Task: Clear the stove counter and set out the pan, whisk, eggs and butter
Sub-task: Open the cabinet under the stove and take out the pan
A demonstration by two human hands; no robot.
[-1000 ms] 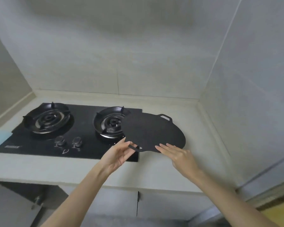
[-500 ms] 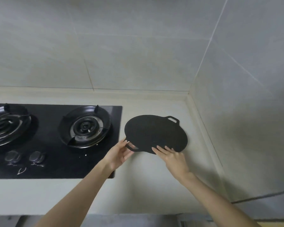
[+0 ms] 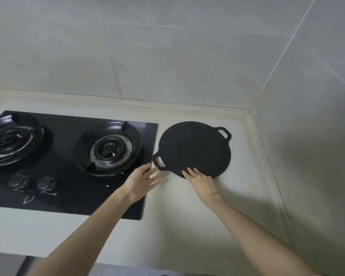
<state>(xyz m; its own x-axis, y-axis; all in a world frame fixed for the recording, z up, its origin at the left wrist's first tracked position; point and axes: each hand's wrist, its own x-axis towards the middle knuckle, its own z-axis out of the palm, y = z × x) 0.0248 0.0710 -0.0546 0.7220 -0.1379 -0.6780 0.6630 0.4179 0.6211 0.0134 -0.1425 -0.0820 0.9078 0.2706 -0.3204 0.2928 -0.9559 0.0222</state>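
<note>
No longer grips the near loop handle [image 3: 158,161] with the left hand [image 3: 142,181], now spread; touches the rim of the griddle pan [image 3: 195,148] with the flat right hand [image 3: 201,179]. Sits flat just right of the gas hob [image 3: 68,196]. Seems stiff, weighty; best lifted by both loops.

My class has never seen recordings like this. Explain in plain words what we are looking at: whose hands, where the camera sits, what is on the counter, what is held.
There is no machine here: a person works with two bare hands. Every picture comes from one wide camera worn on the head, looking forward and down. On the pale counter lies a black hob with two gas burners and two knobs. Right of it sits a flat black pan with two loop handles. The right hand lays straight fingers on the pan's near rim. The left hand is open beside the near handle, blurred, holding nothing.
</note>
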